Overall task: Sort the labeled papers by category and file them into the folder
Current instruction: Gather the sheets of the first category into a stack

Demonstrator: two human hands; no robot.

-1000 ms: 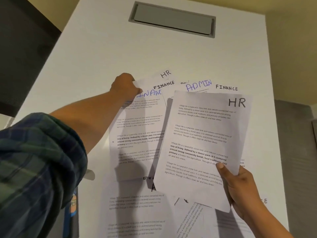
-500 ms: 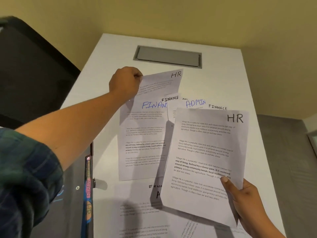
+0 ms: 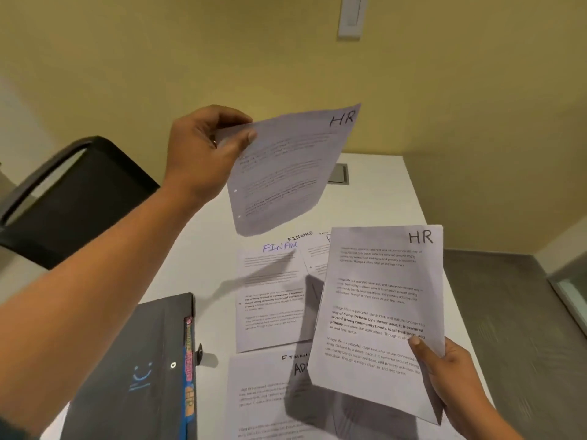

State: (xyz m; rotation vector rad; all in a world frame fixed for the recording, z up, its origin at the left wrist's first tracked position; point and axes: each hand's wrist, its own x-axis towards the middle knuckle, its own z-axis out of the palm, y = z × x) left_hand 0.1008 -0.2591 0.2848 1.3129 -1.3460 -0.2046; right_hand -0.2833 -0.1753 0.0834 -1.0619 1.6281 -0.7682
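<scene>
Lifted off table now: HR sheet [image 3: 287, 173], pinched by left hand [image 3: 203, 154]. Right hand [image 3: 451, 376] gripping HR stack [image 3: 378, 312], ready for matching.

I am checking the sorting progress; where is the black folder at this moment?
In the head view the black folder lies closed at the lower left of the white table, under the left forearm and left of the papers marked FINANCE.

Left hand [image 3: 206, 147] raised, fingers pinched; right hand [image 3: 451, 376] low, gripping
</scene>
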